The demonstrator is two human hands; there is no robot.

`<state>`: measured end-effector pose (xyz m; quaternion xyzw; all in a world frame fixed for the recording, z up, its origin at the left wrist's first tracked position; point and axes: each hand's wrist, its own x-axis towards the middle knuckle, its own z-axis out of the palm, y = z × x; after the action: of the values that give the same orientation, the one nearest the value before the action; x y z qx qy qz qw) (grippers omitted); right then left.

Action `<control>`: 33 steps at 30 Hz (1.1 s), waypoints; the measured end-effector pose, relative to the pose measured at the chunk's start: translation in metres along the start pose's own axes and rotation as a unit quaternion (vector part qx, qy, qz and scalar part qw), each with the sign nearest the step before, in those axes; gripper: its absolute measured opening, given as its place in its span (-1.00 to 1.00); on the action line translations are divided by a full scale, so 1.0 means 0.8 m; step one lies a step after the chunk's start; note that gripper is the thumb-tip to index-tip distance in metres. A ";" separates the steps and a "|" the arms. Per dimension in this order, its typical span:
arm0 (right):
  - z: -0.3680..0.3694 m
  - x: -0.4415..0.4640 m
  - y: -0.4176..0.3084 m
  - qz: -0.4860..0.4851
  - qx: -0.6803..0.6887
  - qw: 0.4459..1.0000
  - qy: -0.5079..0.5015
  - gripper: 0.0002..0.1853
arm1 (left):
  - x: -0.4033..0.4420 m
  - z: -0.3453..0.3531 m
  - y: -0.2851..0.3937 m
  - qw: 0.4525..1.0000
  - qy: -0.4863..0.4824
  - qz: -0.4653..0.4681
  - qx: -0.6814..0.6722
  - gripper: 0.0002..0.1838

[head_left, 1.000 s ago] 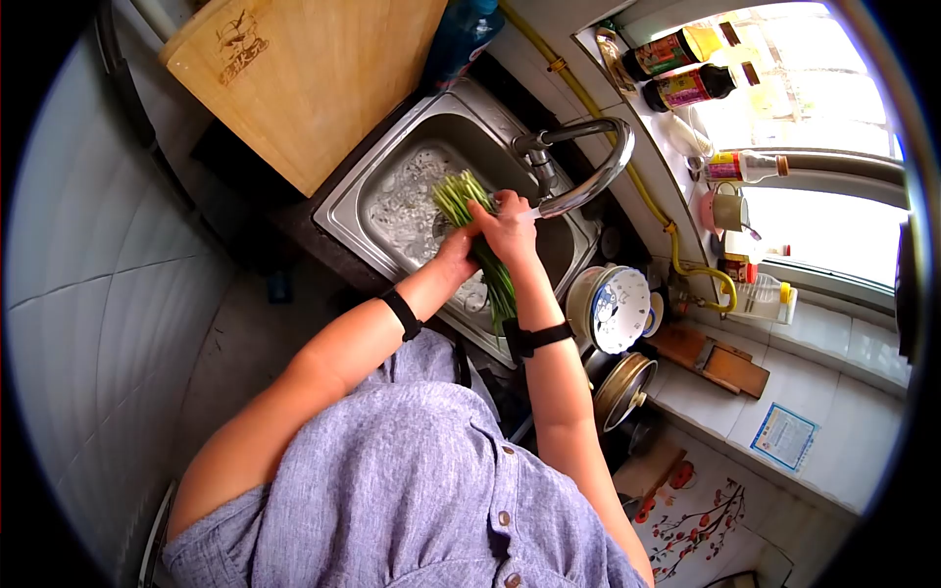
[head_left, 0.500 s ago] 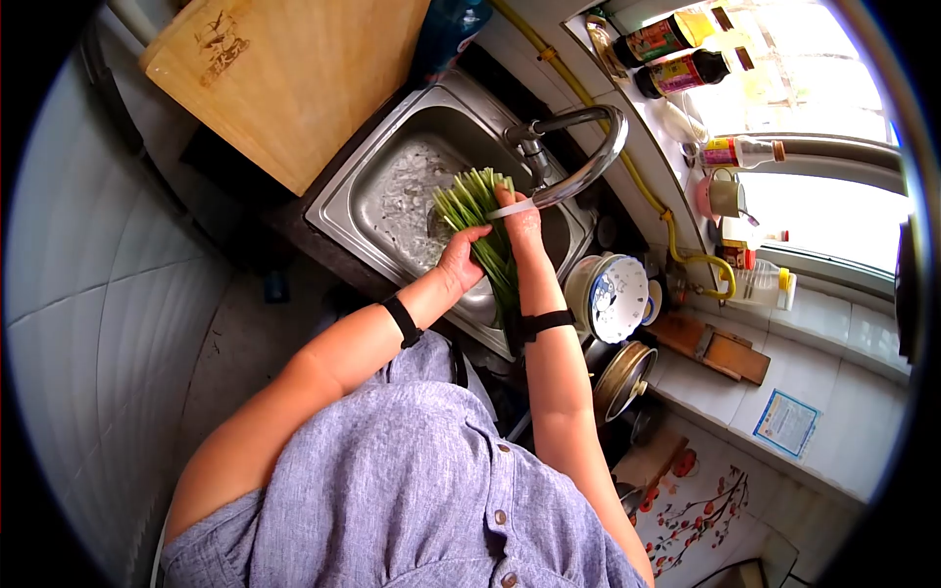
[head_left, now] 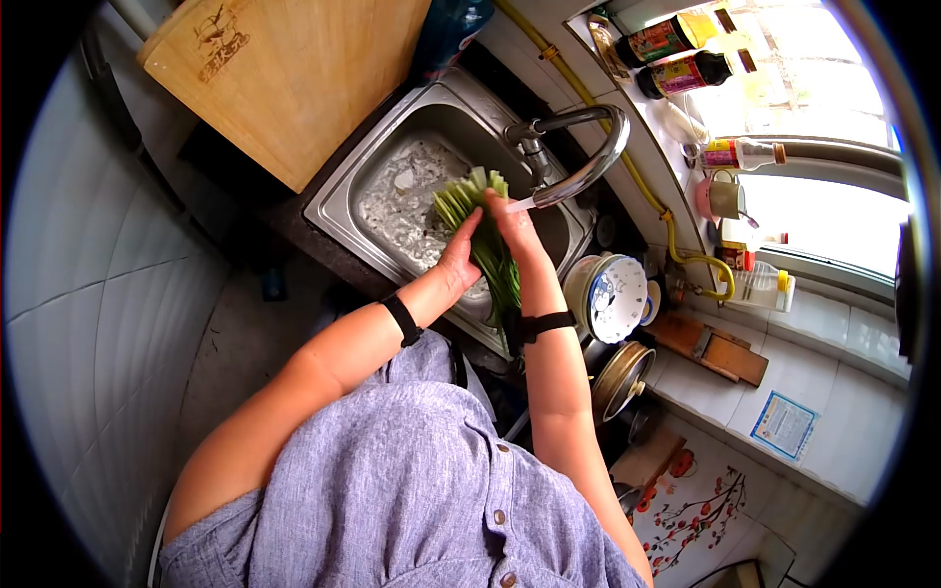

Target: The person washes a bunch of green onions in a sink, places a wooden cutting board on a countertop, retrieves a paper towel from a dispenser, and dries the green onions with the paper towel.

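A bundle of long green stalks [head_left: 500, 279], pale at the cut ends, lies between my two hands over the metal sink [head_left: 338, 211]. My left hand [head_left: 459, 257] holds it from the left side, thumb along the stalks. On the right side my right hand [head_left: 512, 223] grips the bundle near its pale ends. Water runs from the curved faucet [head_left: 618, 137] onto my right hand. Shallow water with small bits in it covers the bottom of the basin.
A wooden board [head_left: 294, 78] stands at the upper left, beside a blue bottle [head_left: 453, 34]. Stacked bowls [head_left: 619, 299] and a lidded pot [head_left: 622, 382] sit right of the sink. Several bottles line the windowsill, near a yellow hose [head_left: 639, 181].
Both hands have shifted slightly on the bundle, and its pale ends are bunched closer together. The faucet stream now falls on my right hand near the thumb.
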<state>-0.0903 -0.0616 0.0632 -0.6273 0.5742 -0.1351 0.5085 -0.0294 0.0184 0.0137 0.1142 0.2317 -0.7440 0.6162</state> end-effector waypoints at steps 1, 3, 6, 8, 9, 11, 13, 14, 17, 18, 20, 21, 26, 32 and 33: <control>0.002 -0.006 -0.013 0.016 -0.024 0.999 -0.034 -0.55 | 0.006 -0.006 -0.001 1.000 -0.003 0.003 0.003 -0.63; 0.001 -0.006 -0.016 -0.002 -0.089 0.994 -0.067 -0.51 | 0.010 -0.013 -0.002 1.000 -0.006 0.005 0.008 -0.61; 0.001 0.009 -0.001 0.030 0.045 0.997 -0.050 -0.47 | 0.008 -0.013 0.003 1.000 -0.017 -0.010 0.016 -0.60; -0.006 0.010 -0.010 0.082 -0.024 0.996 -0.027 -0.38 | 0.005 -0.010 0.001 0.999 -0.023 -0.011 0.020 -0.59; -0.009 0.017 -0.010 0.097 -0.064 0.993 -0.025 -0.34 | 0.001 -0.004 -0.001 0.999 -0.027 -0.011 0.022 -0.58; -0.012 0.026 -0.009 0.107 -0.129 0.979 -0.111 -0.30 | -0.007 0.008 -0.006 1.000 -0.015 -0.010 0.023 -0.59; -0.010 0.040 0.007 0.086 -0.148 0.977 -0.128 -0.26 | -0.009 0.010 -0.011 0.999 -0.011 -0.015 0.039 -0.60; -0.002 0.056 0.037 0.059 -0.133 0.984 -0.102 -0.25 | -0.004 0.003 -0.010 0.999 -0.013 -0.032 0.028 -0.62; 0.005 0.073 0.052 0.083 -0.164 0.982 -0.041 -0.21 | 0.001 -0.012 -0.011 0.994 0.002 -0.020 0.108 -0.65; 0.006 0.062 0.037 0.081 -0.166 0.982 -0.032 -0.21 | 0.003 -0.015 -0.011 0.993 0.000 -0.019 0.120 -0.65; 0.004 0.044 0.017 0.071 -0.125 0.989 -0.024 -0.21 | 0.007 -0.018 -0.007 0.990 -0.004 -0.015 0.142 -0.66; 0.003 0.036 0.012 0.062 -0.081 0.994 -0.024 -0.20 | 0.008 -0.017 -0.003 0.992 0.013 -0.016 0.124 -0.69; -0.022 -0.033 -0.028 -0.044 -0.143 0.970 -0.192 0.07 | 0.033 -0.022 0.034 0.996 0.024 0.053 0.067 -0.77; 0.005 -0.049 -0.014 -0.103 -0.492 0.864 -0.016 -0.16 | 0.041 -0.025 0.017 0.996 0.052 0.058 0.044 -0.66; 0.003 -0.049 -0.009 -0.088 -0.474 0.876 -0.018 -0.17 | 0.040 -0.023 0.016 0.997 0.039 0.055 0.036 -0.66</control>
<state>-0.0959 -0.0281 0.0841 -0.8435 0.5026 0.1203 0.1465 -0.0264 -0.0024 -0.0194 0.1777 0.2218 -0.7117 0.6425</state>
